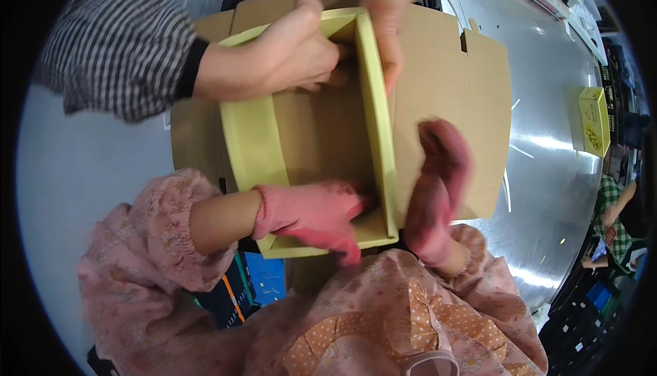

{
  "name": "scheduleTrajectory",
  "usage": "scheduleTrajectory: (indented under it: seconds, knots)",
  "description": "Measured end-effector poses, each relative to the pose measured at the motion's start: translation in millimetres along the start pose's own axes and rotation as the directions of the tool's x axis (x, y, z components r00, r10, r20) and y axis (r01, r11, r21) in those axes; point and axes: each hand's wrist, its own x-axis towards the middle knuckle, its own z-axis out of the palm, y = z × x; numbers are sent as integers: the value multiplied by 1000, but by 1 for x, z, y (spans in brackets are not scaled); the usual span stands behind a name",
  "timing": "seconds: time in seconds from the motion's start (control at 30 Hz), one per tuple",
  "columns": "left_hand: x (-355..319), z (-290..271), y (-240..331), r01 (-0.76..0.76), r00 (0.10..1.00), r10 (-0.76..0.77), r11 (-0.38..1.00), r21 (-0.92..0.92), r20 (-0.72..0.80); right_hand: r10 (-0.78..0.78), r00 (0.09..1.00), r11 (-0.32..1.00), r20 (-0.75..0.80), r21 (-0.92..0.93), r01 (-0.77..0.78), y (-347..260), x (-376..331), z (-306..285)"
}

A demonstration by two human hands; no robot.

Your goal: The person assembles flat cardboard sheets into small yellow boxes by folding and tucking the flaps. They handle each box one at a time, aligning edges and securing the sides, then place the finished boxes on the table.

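Note:
A pale yellow open box with a brown inside lies between me and another person. My left hand, in a pink glove, straddles its near wall, with the fingers inside by the near right corner and the thumb over the edge. Blur hides the fingertips. To the right of the box, apart from its wall, my right hand is raised in a pink glove, its blurred fingers stretched out and holding nothing. The other person's hand reaches into the far end, and their second hand touches the outside of the right wall.
Under the box lies flat brown cardboard on a shiny metal table. Thin white strips are scattered to the right. A small yellow carton stands near the right edge. Another person in green check is farther right.

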Motion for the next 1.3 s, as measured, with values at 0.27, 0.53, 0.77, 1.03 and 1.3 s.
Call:
scheduleTrajectory:
  seconds: [0.27, 0.53, 0.77, 1.03, 1.3]
  knots:
    - [-87, 71, 20, 88, 643, 261, 909, 408, -720, 336, 324, 685, 884, -466, 560, -95, 37, 30]
    - [-6, 214, -126, -311, -176, -215, 938, -153, -961, 753, -376, 656, 540, -571, 494, -71, 62, 92]
    - [14, 164, -68, -927, -105, -533, 359, -112, -840, 686, -602, 636, 409, -740, 222, -41, 87, 96]
    - [-7, 146, -60, -702, 93, -360, 637, -318, -928, 648, -710, 631, 276, -716, 297, -35, 92, 123]
    - [1, 149, -59, -664, -64, -442, 688, -293, -895, 676, -701, 690, 228, -529, 494, -56, 100, 158]
